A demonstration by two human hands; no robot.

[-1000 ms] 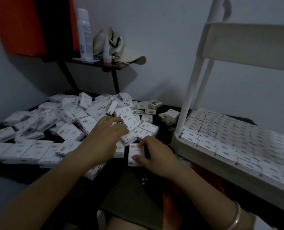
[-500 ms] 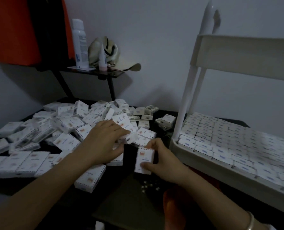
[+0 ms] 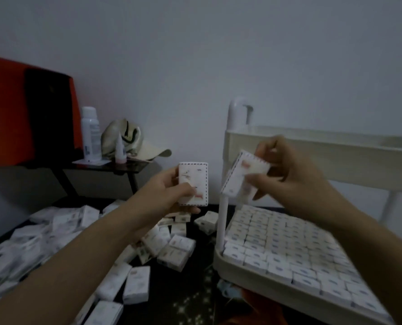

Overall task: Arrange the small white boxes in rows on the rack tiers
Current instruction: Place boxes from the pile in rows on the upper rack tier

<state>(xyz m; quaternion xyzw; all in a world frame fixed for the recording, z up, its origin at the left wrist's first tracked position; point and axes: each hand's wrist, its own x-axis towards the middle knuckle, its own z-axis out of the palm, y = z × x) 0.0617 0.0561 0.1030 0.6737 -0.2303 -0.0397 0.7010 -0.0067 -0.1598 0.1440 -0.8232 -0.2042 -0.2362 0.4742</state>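
Both hands have come up off the dark surface [image 3: 190, 299] since half a second ago, when they were down among the heap, and each now carries a box. The left hand [image 3: 167, 195] grips an upright box [image 3: 195, 179], thumb across its printed face and fingers [image 3: 188, 209] curled beneath it. The right hand [image 3: 296, 177] pinches a tilted box [image 3: 238, 178] near its upper end, fingers [image 3: 269, 146] curled over it. The two boxes are near each other but apart, and the rack's white post [image 3: 223, 221] runs down just under the tilted one. Beyond the right fingers stands the upper tier [image 3: 324, 160]. Below them the lower tier [image 3: 218, 262] is packed with rows of boxes [image 3: 289, 249]. Under and left of the left fingers the loose boxes [image 3: 171, 248] lie scattered on the surface. Farther off past the left fingers a small black shelf [image 3: 124, 165] bears a spray can [image 3: 90, 134], a small bottle [image 3: 120, 152] and a cap [image 3: 136, 141], beside a red panel [image 3: 5, 109]. The view has also tilted upward, bringing the upper tier's rim into sight.
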